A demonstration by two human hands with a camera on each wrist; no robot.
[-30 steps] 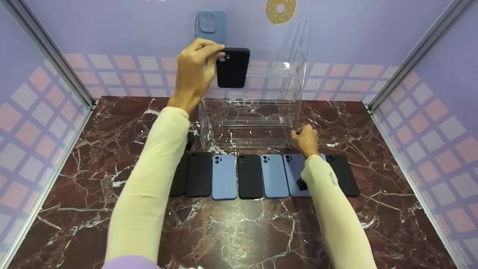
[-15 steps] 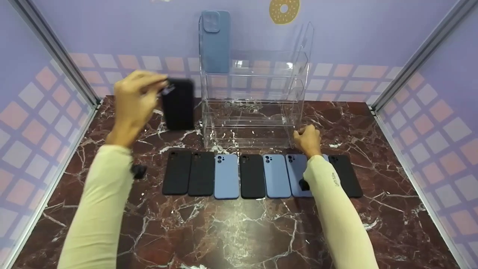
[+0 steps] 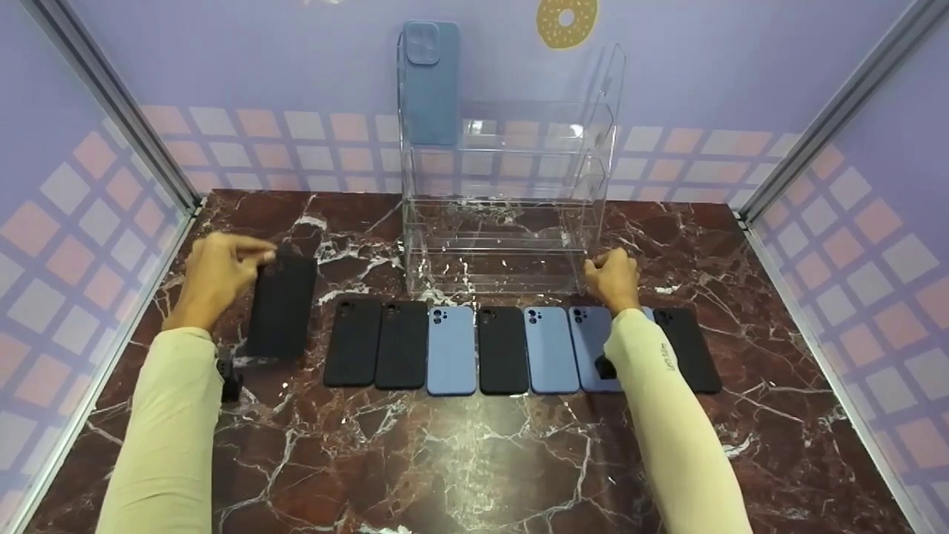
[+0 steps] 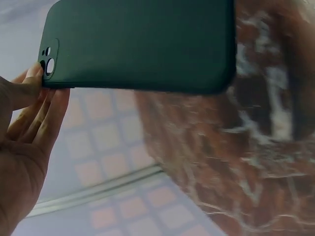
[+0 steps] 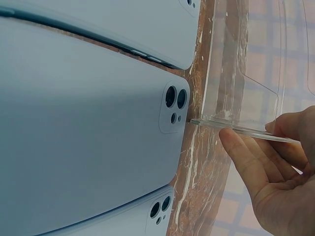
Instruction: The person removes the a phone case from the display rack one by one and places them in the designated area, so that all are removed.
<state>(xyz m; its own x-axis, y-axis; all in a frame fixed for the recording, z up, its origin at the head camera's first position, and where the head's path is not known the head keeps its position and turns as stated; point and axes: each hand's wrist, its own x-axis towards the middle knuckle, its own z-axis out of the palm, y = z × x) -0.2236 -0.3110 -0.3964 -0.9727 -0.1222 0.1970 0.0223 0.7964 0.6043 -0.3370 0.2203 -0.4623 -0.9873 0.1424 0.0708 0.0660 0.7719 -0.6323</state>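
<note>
My left hand [image 3: 219,276] pinches a black phone case [image 3: 283,308] by its top corner, at the left end of the row. In the left wrist view the case [image 4: 142,44] shows its back, thumb and fingers at the camera cutout. My right hand [image 3: 614,278] grips the lower right side of a clear acrylic tiered display stand [image 3: 406,245]. Up close, the right wrist view has thumb and fingers on either side of the stand's thin edge [image 5: 246,132]. A blue phone case [image 3: 434,100] stands upright in the top tier at left.
Several black and blue phone cases lie in a row before the stand, among them a black one [image 3: 351,343] and a light blue one [image 3: 451,350]. My right forearm partly covers the row's right end. Lilac panels [image 3: 838,222] enclose the marbled table [image 3: 415,475].
My left hand has brought the black phone case from in front of the stand's top tier down and left, to beside the row. The right hand has stayed on the stand.
</note>
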